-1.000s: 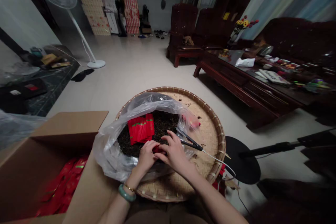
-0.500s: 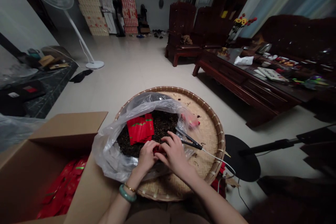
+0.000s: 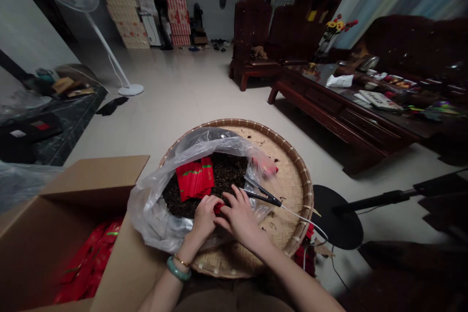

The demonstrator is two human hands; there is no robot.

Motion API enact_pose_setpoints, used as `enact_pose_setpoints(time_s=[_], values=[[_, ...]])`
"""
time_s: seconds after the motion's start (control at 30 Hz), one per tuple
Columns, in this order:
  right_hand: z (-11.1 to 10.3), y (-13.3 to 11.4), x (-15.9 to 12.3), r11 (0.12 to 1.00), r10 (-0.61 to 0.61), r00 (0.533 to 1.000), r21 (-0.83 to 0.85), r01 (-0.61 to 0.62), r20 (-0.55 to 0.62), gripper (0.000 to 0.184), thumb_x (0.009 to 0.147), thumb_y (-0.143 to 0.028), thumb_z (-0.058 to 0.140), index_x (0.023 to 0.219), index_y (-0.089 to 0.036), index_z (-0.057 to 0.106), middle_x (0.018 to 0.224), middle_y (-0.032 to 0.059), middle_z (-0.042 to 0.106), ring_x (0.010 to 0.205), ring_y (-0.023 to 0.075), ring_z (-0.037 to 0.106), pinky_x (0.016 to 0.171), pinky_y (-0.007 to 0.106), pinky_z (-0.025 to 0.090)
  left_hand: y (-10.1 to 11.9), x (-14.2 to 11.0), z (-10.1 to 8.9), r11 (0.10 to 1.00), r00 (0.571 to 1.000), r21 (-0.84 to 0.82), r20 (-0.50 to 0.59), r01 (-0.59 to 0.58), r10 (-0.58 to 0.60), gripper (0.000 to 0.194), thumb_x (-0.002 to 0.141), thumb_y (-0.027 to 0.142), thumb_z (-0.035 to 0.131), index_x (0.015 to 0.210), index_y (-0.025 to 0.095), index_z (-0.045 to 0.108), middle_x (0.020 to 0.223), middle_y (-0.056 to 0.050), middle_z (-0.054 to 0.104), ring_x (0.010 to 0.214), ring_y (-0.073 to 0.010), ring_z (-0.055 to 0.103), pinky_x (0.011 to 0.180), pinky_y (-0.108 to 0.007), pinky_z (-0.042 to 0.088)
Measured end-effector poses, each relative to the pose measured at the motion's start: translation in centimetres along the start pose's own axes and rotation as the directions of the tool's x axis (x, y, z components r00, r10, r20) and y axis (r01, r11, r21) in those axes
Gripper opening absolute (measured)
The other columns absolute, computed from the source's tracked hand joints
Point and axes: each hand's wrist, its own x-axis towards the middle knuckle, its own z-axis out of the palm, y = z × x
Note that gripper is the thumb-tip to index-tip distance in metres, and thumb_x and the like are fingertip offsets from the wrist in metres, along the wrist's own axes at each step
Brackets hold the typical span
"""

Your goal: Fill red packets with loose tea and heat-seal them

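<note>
Over the near edge of a clear plastic bag (image 3: 146, 214), my left hand (image 3: 204, 217) pinches a small red packet (image 3: 218, 208), mostly hidden by the fingers. My right hand (image 3: 239, 217) has its thumb and forefinger at the packet's right side, the other fingers raised and spread. Dark, loose, tea-like leaves (image 3: 230, 169) fill the open bag. On them, left of centre, lies a fanned row of red packets (image 3: 194, 179) with green stripes. Just beyond my right fingers, a black tong-shaped sealer (image 3: 263, 195) with a white cord rests with its jaws apart.
The bag sits on a round woven bamboo tray (image 3: 292, 165) with leaf scraps. At left stands an open cardboard box (image 3: 120, 263) holding red packets (image 3: 93, 258). A black round stand base (image 3: 338, 217) is at right. Beyond are a wooden table (image 3: 329, 112) and a white fan (image 3: 129, 89).
My right hand has shifted slightly right, with its fingers a little more spread. The left hand stays in nearly the same place with the packet. The view has tilted slightly.
</note>
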Motion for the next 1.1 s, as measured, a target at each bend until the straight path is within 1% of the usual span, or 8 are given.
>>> enact_pose_setpoints(time_s=[0.2, 0.37, 0.5, 0.63, 0.73, 0.83, 0.93, 1.1], values=[[0.2, 0.3, -0.3, 0.981, 0.022, 0.999, 0.194, -0.014, -0.040, 0.007, 0.079, -0.029, 0.069, 0.083, -0.029, 0.074, 0.115, 0.0027, 0.064, 0.128, 0.0311, 0.038, 0.107, 0.055, 0.024, 0.1, -0.1, 0.0, 1.000, 1.000, 0.010, -0.012, -0.018, 0.018, 0.015, 0.074, 0.002, 0.051, 0.074, 0.016, 0.057, 0.078, -0.004, 0.058, 0.077, -0.0196, 0.047, 0.068, -0.030, 0.035], [-1.8, 1.6, 0.5, 0.900, 0.062, 0.984, 0.435, 0.016, -0.165, 0.012, 0.083, -0.031, 0.063, 0.079, -0.025, 0.072, 0.102, 0.0050, 0.068, 0.115, 0.0256, 0.051, 0.099, 0.046, 0.039, 0.0, -0.2, -0.1, 0.999, 0.999, 0.007, -0.031, -0.041, 0.042, 0.006, 0.076, 0.012, 0.061, 0.079, 0.017, 0.060, 0.081, -0.003, 0.060, 0.080, -0.0197, 0.050, 0.070, -0.030, 0.038], [-3.4, 3.1, 1.6, 0.907, 0.149, 0.940, 0.420, -0.007, -0.307, 0.026, 0.086, -0.035, 0.057, 0.107, -0.022, 0.066, 0.112, 0.0100, 0.064, 0.112, 0.0243, 0.053, 0.100, 0.044, 0.039, -0.2, -0.3, -0.3, 0.996, 0.994, -0.022, -0.059, -0.090, 0.088, 0.010, 0.080, 0.027, 0.065, 0.082, 0.017, 0.062, 0.082, -0.004, 0.061, 0.081, -0.0201, 0.052, 0.071, -0.031, 0.040], [-3.5, 3.2, 1.4, 0.928, 0.052, 0.989, 0.372, 0.002, -0.136, 0.055, 0.076, -0.040, 0.068, 0.126, -0.020, 0.054, 0.127, 0.0127, 0.054, 0.117, 0.0254, 0.050, 0.098, 0.041, 0.042, -0.2, -0.5, -0.5, 0.993, 0.994, -0.084, -0.082, -0.084, 0.077, 0.016, 0.079, 0.033, 0.067, 0.080, 0.017, 0.062, 0.080, -0.005, 0.061, 0.079, -0.0202, 0.053, 0.070, -0.030, 0.041], [-2.3, 2.7, 1.0, 0.895, -0.061, 0.998, 0.445, 0.040, 0.034, 0.029, 0.078, -0.032, 0.068, 0.105, -0.021, 0.067, 0.100, 0.0063, 0.066, 0.095, 0.0192, 0.060, 0.084, 0.031, 0.048, 0.1, -0.3, -0.5, 0.991, 0.995, -0.125, -0.089, -0.050, 0.039, 0.014, 0.074, 0.028, 0.070, 0.077, 0.017, 0.063, 0.077, -0.004, 0.061, 0.077, -0.0194, 0.054, 0.069, -0.029, 0.042], [-0.8, 2.9, 1.3, 0.843, 0.063, 0.998, 0.533, -0.069, 0.030, 0.011, 0.082, -0.022, 0.062, 0.083, -0.019, 0.072, 0.078, 0.0036, 0.069, 0.076, 0.0157, 0.063, 0.072, 0.027, 0.049, 0.4, 0.0, -0.6, 0.976, 0.993, -0.205, -0.072, 0.075, -0.091, 0.018, 0.068, 0.029, 0.074, 0.075, 0.016, 0.065, 0.074, -0.003, 0.062, 0.073, -0.0187, 0.056, 0.068, -0.028, 0.043], [0.1, 4.2, 1.9, 0.741, 0.181, 0.983, 0.658, -0.131, -0.008, 0.013, 0.079, -0.024, 0.062, 0.083, -0.018, 0.073, 0.080, 0.0048, 0.071, 0.074, 0.0164, 0.064, 0.070, 0.027, 0.049, 0.5, 0.4, -1.0, 0.844, 0.964, -0.465, 0.098, 0.265, -0.249, 0.036, 0.061, 0.037, 0.078, 0.086, 0.014, 0.065, 0.082, -0.005, 0.066, 0.075, -0.0196, 0.060, 0.071, -0.029, 0.048], [0.2, 5.4, 2.6, 0.510, 0.329, 0.940, 0.820, -0.259, 0.093, 0.028, 0.073, -0.038, 0.064, 0.087, -0.015, 0.069, 0.075, 0.0034, 0.069, 0.062, 0.0151, 0.060, 0.057, 0.026, 0.048, 0.8, 0.7, -1.6, 0.607, 0.903, -0.669, 0.327, 0.429, -0.278, 0.050, 0.053, 0.038, 0.082, 0.090, 0.011, 0.062, 0.089, -0.008, 0.068, 0.079, -0.0210, 0.064, 0.076, -0.031, 0.051]])
